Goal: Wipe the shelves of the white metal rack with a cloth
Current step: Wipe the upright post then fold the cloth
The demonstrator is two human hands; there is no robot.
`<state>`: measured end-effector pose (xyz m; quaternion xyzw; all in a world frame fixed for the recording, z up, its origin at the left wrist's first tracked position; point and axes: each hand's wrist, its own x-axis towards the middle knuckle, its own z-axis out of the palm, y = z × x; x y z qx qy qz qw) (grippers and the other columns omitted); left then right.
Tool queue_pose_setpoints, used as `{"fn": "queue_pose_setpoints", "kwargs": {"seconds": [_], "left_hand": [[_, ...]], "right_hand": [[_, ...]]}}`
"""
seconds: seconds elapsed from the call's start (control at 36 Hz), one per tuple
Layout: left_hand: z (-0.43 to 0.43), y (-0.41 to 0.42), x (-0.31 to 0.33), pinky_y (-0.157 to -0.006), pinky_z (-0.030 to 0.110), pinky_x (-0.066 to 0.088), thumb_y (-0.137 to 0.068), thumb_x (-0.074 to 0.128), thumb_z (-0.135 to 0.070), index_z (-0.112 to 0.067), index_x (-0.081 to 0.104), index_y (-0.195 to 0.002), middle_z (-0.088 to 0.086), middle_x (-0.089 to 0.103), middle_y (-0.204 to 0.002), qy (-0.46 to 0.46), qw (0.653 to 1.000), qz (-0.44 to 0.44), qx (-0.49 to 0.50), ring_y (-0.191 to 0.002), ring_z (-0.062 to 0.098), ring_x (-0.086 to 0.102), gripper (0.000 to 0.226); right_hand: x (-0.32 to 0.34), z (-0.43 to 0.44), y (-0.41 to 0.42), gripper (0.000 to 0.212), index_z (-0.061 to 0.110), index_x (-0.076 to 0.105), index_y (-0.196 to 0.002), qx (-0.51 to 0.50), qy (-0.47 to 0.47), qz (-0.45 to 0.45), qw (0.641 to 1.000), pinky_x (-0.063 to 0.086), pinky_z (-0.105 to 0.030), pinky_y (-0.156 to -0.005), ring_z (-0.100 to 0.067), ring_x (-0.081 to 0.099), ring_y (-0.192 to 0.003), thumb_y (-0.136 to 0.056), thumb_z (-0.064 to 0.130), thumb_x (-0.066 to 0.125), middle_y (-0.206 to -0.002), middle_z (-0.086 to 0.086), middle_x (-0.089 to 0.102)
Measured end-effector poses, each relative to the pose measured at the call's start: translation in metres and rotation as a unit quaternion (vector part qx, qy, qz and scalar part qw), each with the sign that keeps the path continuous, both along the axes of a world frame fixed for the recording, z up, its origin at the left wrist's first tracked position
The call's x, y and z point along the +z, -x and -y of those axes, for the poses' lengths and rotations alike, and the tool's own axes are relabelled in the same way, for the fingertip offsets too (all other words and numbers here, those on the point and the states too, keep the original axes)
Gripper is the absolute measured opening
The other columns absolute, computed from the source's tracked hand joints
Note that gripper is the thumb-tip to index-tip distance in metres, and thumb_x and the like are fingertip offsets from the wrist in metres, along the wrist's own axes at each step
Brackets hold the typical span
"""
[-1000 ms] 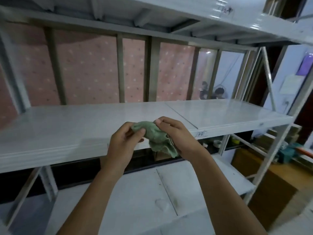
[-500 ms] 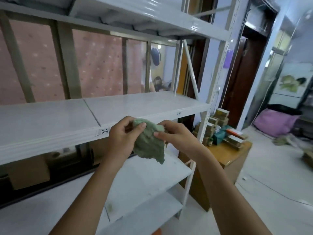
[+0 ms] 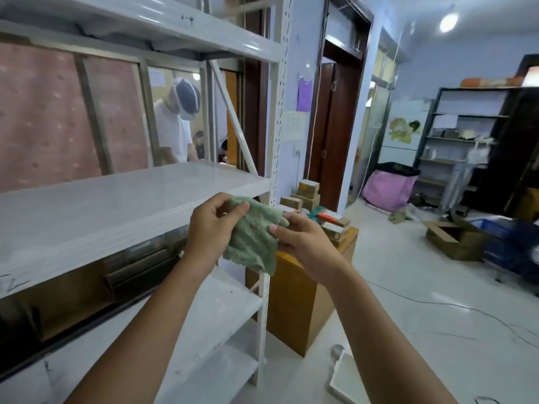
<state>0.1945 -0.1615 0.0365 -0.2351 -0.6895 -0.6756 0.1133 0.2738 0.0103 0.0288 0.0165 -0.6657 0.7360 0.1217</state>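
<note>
A green cloth (image 3: 254, 239) hangs in front of me, held in the air just off the right front corner of the white metal rack (image 3: 271, 158). My left hand (image 3: 211, 228) pinches its upper left edge between thumb and fingers. My right hand (image 3: 303, 243) pinches its right edge. The rack's middle shelf (image 3: 116, 205) lies bare to the left of my hands, with a lower shelf (image 3: 215, 310) beneath and a top shelf (image 3: 163, 27) overhead.
A wooden cabinet (image 3: 297, 298) topped with small boxes stands right of the rack. Behind the rack's window a person in white (image 3: 175, 126) stands. A pink bag (image 3: 388, 188), cardboard boxes (image 3: 455, 237), a dark shelf unit (image 3: 466, 135) and floor cables lie further right.
My view has swung right, from the rack's middle to its right end and the room beyond. Both hands keep hold of the cloth, which now hangs more spread out.
</note>
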Motion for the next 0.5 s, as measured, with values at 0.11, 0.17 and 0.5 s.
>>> {"fn": "queue_pose_setpoints", "kwargs": {"seconds": [0.11, 0.17, 0.5], "left_hand": [[-0.045, 0.025, -0.01, -0.073, 0.039, 0.062, -0.094, 0.077, -0.033, -0.025, 0.07, -0.079, -0.005, 0.073, -0.078, 0.023, 0.999, 0.008, -0.045, -0.078, 0.014, 0.071, 0.018], [-0.068, 0.038, -0.016, -0.079, 0.046, 0.065, -0.093, 0.078, -0.032, -0.027, 0.074, -0.082, -0.002, 0.076, -0.082, 0.016, 0.997, 0.026, -0.077, -0.083, 0.019, 0.074, 0.013], [-0.219, 0.131, -0.031, -0.073, 0.04, 0.066, -0.091, 0.079, -0.032, -0.021, 0.08, -0.094, 0.0, 0.08, -0.09, -0.026, 0.975, 0.089, -0.2, -0.089, 0.022, 0.078, 0.01]], "right_hand": [[-0.013, -0.04, 0.009, 0.023, 0.006, 0.067, -0.113, -0.077, 0.015, -0.005, 0.997, 0.057, -0.044, -0.089, -0.03, 0.069, -0.105, -0.09, 0.009, 0.069, -0.111, -0.015, 0.069], [-0.016, -0.06, 0.017, 0.019, 0.007, 0.067, -0.11, -0.115, 0.015, -0.006, 0.993, 0.058, -0.041, -0.086, -0.028, 0.069, -0.103, -0.091, 0.009, 0.068, -0.11, -0.013, 0.069], [-0.016, -0.181, 0.076, 0.013, 0.013, 0.069, -0.098, -0.256, -0.029, -0.019, 0.966, 0.054, -0.033, -0.07, -0.018, 0.068, -0.086, -0.091, 0.003, 0.064, -0.09, -0.002, 0.071]]}}
